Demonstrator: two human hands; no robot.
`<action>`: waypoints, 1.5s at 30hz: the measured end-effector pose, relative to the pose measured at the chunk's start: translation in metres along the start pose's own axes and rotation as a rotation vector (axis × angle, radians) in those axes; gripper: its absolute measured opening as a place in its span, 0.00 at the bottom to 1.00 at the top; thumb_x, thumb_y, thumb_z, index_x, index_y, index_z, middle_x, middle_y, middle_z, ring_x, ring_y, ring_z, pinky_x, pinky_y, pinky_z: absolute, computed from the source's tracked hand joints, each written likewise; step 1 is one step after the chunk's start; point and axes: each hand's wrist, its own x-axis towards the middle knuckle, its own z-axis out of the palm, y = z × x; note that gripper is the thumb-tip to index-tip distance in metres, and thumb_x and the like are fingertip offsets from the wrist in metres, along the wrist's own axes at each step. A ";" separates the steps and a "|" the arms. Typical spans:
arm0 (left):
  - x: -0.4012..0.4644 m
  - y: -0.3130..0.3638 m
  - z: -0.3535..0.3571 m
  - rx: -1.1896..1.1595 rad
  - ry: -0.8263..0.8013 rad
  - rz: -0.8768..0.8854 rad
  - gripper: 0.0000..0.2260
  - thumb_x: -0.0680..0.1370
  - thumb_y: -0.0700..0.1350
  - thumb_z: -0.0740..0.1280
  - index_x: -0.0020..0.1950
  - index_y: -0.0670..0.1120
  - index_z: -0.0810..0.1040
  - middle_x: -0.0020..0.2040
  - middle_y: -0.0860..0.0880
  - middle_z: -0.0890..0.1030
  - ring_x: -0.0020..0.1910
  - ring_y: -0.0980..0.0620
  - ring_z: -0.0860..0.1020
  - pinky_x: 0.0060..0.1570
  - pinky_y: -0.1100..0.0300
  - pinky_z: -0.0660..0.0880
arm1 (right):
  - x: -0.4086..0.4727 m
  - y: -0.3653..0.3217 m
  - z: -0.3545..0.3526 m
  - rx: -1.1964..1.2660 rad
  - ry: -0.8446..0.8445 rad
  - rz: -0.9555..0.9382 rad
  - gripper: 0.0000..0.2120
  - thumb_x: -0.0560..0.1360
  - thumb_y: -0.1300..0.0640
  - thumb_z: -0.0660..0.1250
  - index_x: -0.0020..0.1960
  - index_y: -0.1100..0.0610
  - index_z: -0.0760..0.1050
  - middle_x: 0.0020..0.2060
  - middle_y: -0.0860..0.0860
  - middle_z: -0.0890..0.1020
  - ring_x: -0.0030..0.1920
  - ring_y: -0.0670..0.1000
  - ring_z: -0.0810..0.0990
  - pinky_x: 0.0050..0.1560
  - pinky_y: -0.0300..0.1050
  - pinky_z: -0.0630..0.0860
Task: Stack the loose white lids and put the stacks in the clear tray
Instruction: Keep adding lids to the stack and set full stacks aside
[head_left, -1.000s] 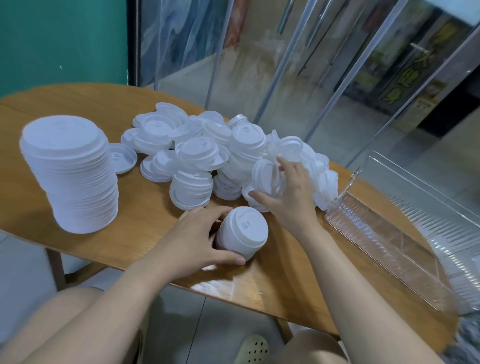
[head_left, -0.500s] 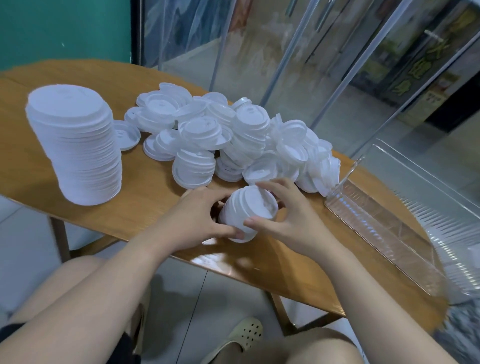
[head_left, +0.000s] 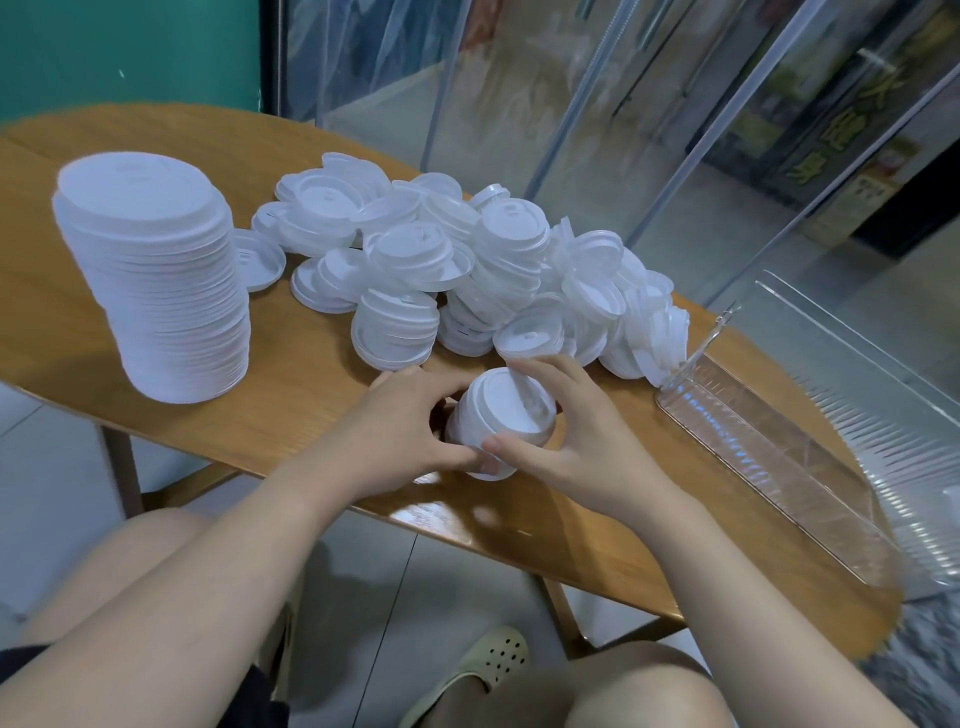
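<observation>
Near the desk's front edge: 2 hands around 1 small lid stack

Left hand (head_left: 402, 436) and right hand (head_left: 576, 431) both curl round the small lid stack (head_left: 501, 418), between loose lids (head_left: 467, 260) behind and the clear tray (head_left: 779, 467) near the right end of the desk (head_left: 311, 395).

A wooden bench (head_left: 171, 431) with a rounded edge carries everything. A tall stack of white lids (head_left: 156, 280) is stood at its left part. To the right of that stack, a single lid (head_left: 258, 258) is laid flat just beside it, and a heap of loose white lids (head_left: 467, 270) is spread farther right. A short stack of lids (head_left: 501, 418) is set nearer the front edge, right of the tall stack. A clear tray (head_left: 769, 457) is placed farthest right, touching the heap.
</observation>
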 end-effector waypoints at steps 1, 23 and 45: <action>0.000 0.000 0.000 0.006 0.000 0.001 0.34 0.63 0.70 0.73 0.70 0.71 0.72 0.52 0.66 0.82 0.53 0.63 0.72 0.60 0.53 0.71 | -0.001 0.001 0.000 0.002 0.002 0.001 0.37 0.71 0.38 0.76 0.76 0.47 0.70 0.68 0.37 0.71 0.71 0.39 0.70 0.68 0.35 0.67; 0.004 -0.006 0.003 -0.016 -0.002 -0.007 0.36 0.60 0.68 0.73 0.69 0.70 0.73 0.51 0.68 0.80 0.55 0.62 0.75 0.61 0.51 0.75 | 0.081 0.090 -0.052 -0.337 0.424 0.046 0.15 0.79 0.56 0.73 0.63 0.60 0.80 0.61 0.55 0.81 0.67 0.57 0.73 0.65 0.38 0.59; 0.006 -0.007 0.002 -0.001 -0.007 0.017 0.38 0.60 0.71 0.73 0.69 0.73 0.70 0.56 0.69 0.80 0.58 0.63 0.75 0.65 0.50 0.74 | 0.059 0.031 -0.060 -0.085 0.430 0.016 0.13 0.75 0.57 0.77 0.39 0.54 0.73 0.36 0.42 0.78 0.41 0.35 0.74 0.45 0.27 0.67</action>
